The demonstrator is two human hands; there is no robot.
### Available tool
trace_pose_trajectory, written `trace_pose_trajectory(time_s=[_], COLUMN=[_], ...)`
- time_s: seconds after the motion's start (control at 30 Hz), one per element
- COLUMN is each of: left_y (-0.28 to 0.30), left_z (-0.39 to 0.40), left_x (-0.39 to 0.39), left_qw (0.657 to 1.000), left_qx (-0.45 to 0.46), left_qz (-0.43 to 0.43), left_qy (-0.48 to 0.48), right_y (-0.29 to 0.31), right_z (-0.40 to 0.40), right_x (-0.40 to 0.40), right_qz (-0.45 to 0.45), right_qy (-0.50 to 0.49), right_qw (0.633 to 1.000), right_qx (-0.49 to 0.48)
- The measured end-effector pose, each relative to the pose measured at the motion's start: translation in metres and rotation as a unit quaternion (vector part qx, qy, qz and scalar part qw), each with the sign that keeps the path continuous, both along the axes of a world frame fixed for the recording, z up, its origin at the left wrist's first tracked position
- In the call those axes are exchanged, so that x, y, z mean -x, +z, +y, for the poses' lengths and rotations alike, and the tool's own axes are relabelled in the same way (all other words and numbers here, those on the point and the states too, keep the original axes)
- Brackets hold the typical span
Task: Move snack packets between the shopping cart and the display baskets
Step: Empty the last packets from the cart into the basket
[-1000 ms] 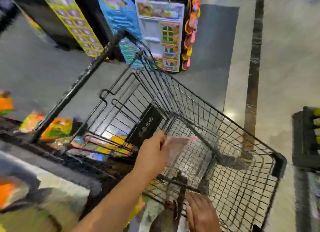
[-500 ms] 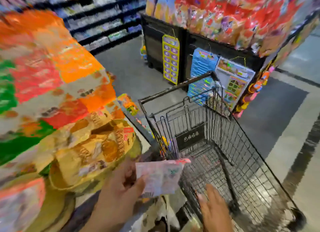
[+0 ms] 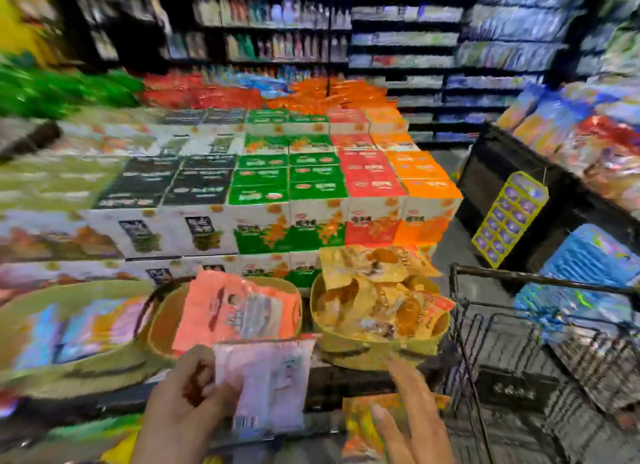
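The pale packet point(image 3: 268, 384), pinched by the left hand point(image 3: 183, 401), is best dropped flat into the basket point(image 3: 166, 325) at 12 o'clock, while the right hand point(image 3: 412, 418) is kept released.

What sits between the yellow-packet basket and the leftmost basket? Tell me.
A third basket holding salmon-pink packets, shown in the head view.

Dark stocked shelves point(image 3: 284, 44) along back; stacked cartons point(image 3: 311, 186) in front; colours blurred.
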State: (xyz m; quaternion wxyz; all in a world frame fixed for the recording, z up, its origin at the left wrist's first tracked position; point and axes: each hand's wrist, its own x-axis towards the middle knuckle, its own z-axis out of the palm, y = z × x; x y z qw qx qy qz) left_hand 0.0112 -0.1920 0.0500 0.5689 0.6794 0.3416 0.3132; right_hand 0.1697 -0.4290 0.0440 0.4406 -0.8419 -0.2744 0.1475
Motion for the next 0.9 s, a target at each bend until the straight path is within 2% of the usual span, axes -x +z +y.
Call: trace_pose_trajectory(time_s=[0.13,0.2,0.37,0.43,0.53,0.63,0.7,0.77,0.83,0.9], left_y=[0.008,0.020,0.029,0.023,0.011,0.012,0.011,0.009,0.001,-0.014], left_z=[0.052,0.079,0.167,0.211,0.265,0.309,0.336,0.357,0.373,0.385], left_x=[0.055,0.085,0.167,0.194,0.228,0.241,0.237,0.221,0.199,0.176], left_qw=[0.997,0.994,0.984,0.979,0.981,0.985,0.987,0.989,0.992,0.994], left_qx=[0.017,0.038,-0.032,-0.021,-0.012,-0.030,-0.033,-0.035,-0.028,-0.002], left_qz=[-0.029,-0.048,-0.005,0.003,0.001,0.023,0.037,0.041,0.045,0.062], left_qy=[0.063,0.095,0.175,0.203,0.191,0.171,0.156,0.141,0.117,0.090], right_y=[0.012,0.008,-0.018,-0.033,-0.048,-0.059,-0.067,-0.074,-0.086,-0.096], right_z=[0.080,0.122,0.231,0.270,0.319,0.351,0.364,0.376,0.383,0.382], right_x=[0.032,0.052,0.108,0.127,0.149,0.165,0.174,0.183,0.191,0.196], right_qz=[-0.032,-0.038,-0.062,-0.078,-0.052,-0.179,-0.248,-0.277,-0.274,-0.295], right_qy=[0.079,0.123,0.207,0.248,0.298,0.338,0.380,0.406,0.402,0.394], right_qw=[0.995,0.991,0.976,0.966,0.953,0.923,0.889,0.852,0.836,0.828], right_qx=[-0.045,-0.033,-0.025,0.011,0.007,0.029,0.071,0.179,0.253,0.267])
